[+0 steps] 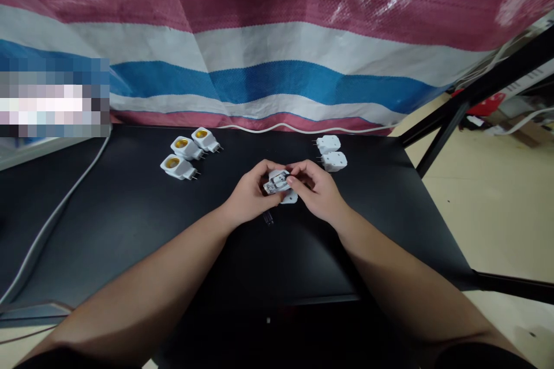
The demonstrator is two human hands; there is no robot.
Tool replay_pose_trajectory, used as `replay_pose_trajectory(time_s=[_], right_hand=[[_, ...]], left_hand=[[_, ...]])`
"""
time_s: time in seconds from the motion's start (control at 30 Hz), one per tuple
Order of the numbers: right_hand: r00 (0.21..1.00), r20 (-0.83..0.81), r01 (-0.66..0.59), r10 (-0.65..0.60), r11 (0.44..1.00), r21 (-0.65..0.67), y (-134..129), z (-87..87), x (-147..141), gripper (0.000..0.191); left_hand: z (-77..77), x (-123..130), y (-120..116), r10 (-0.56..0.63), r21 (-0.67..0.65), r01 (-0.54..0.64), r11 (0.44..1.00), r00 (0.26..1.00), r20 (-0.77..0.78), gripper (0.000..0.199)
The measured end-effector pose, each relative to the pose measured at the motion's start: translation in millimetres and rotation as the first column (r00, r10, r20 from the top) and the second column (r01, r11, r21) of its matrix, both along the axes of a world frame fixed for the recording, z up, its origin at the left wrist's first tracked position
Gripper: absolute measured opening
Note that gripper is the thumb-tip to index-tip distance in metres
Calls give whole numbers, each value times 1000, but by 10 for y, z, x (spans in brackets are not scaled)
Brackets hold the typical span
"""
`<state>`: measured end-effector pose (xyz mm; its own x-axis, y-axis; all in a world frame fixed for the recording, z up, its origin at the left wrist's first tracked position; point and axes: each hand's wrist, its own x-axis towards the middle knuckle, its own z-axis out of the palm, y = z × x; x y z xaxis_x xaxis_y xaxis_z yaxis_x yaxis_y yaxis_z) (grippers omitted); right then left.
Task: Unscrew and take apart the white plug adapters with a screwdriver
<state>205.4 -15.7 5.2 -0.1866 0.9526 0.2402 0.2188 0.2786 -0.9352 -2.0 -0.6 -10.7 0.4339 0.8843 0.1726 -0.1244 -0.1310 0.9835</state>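
Note:
Near the middle of the black table, my left hand [253,193] holds an opened white plug housing [276,182] between thumb and fingers, its inner parts facing up. My right hand [315,189] is closed at the housing's right side, its thumb and fingertips pinched on something too small to make out. A white cover piece [289,196] lies just below the housing, partly hidden by the hands. Close under my left hand, a small dark clear piece [269,218] rests on the table.
Three white lamp-holder plugs [180,167] with yellowish sockets stand at the left. Two white plug adapters [334,161] sit at the right. A white cable [60,207] crosses the table's left side. Behind hangs a striped sheet [268,83]; a black metal frame [445,121] stands at the right.

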Motion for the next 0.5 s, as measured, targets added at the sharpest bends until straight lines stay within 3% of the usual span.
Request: replay_pose_trajectory(time_s=[0.1,0.17,0.33,0.5], right_hand=[[960,261,45,-98,979,200,8,74,53,11],[915,393,-23,-85,965,261,8,128,92,15],[767,640,-205,38,961,188,-29,197,138,22],[659,749,-245,68,961,128,-51,205,134,28]], left_hand=[[-21,-16,5,46,14,-45,999,998,-38,51],[-18,-22,11,74,11,-74,997,996,-52,52],[53,-26,23,219,-7,-222,975,969,-115,59],[84,-21,28,240,-13,-244,970,959,-150,46]])
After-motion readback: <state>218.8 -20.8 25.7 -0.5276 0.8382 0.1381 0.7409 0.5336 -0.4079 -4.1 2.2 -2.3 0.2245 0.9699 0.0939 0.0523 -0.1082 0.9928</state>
